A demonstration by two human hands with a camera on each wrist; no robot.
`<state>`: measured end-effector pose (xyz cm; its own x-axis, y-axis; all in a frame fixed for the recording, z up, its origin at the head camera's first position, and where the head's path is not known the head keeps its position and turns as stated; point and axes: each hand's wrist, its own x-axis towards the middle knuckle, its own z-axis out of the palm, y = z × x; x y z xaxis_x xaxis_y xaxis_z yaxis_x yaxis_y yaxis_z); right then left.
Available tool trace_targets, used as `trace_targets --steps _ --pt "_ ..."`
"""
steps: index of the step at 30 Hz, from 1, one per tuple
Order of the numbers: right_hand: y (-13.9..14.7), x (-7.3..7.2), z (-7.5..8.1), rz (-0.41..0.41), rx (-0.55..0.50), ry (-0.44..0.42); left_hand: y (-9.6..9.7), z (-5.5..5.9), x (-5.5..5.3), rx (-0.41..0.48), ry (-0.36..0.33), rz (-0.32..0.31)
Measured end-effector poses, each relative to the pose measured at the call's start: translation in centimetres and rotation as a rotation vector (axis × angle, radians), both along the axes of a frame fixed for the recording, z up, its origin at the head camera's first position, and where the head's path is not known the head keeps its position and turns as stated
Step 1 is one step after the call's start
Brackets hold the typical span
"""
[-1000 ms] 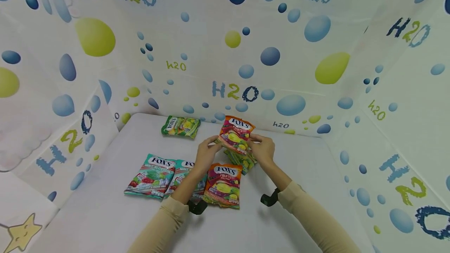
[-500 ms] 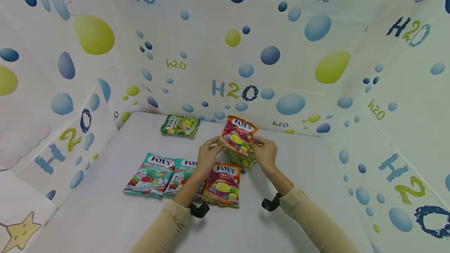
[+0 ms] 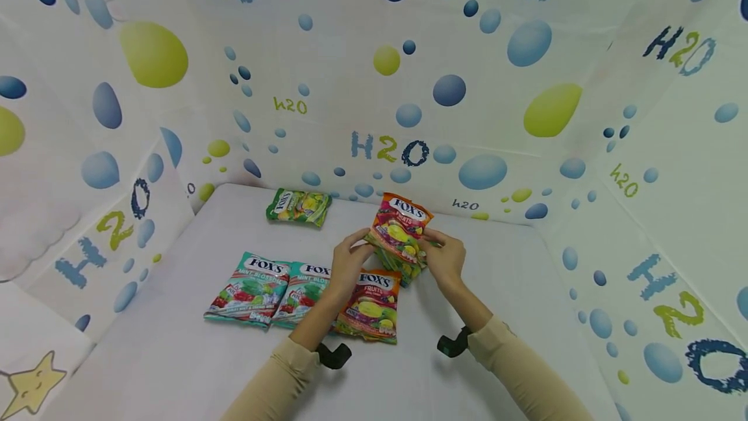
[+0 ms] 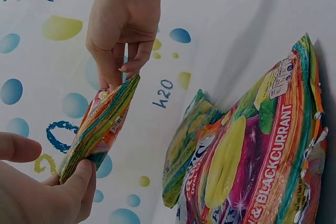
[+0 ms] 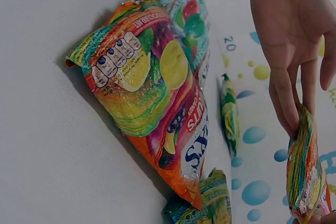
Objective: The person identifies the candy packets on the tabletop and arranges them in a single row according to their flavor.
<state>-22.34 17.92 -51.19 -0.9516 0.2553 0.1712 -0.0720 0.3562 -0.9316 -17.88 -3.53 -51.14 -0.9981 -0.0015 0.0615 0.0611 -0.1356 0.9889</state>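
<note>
Both hands hold an orange-and-purple Fox's Fruits candy bag (image 3: 400, 226) up over the back middle of the table. My left hand (image 3: 349, 262) grips its left edge, and my right hand (image 3: 445, 257) its right edge. In the left wrist view the bag (image 4: 100, 129) appears edge-on between the hands, one left finger (image 4: 21, 148) lifted off it. Green candy bags (image 3: 411, 273) lie just below the held bag, partly hidden. A second Fox's Fruits bag (image 3: 371, 314) lies nearer, its left side partly behind the left forearm; it fills much of the right wrist view.
Two teal Mint Blossom candy bags (image 3: 251, 291) lie side by side to the left, the right one partly covered by the left arm. A green candy bag (image 3: 299, 206) rests near the back wall. Printed walls (image 3: 327, 70) enclose the white table (image 3: 479, 382) at the back and sides.
Both hands have shifted slightly to the right with the held candy bag. It has tilted a little more clockwise. The bags on the table have stayed put.
</note>
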Motion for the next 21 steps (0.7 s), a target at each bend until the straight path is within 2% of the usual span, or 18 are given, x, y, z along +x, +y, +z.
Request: trace_targets --steps 10,15,21 --pt "0.1 0.8 -0.2 -0.034 -0.027 -0.016 0.5 -0.5 0.2 0.008 -0.029 0.018" --pt "0.0 1.1 -0.4 -0.047 -0.044 -0.028 0.8 -0.5 0.4 0.014 -0.013 0.041" --pt "0.1 1.4 -0.7 -0.059 -0.062 -0.032 1.0 -0.7 0.6 0.043 -0.008 0.033"
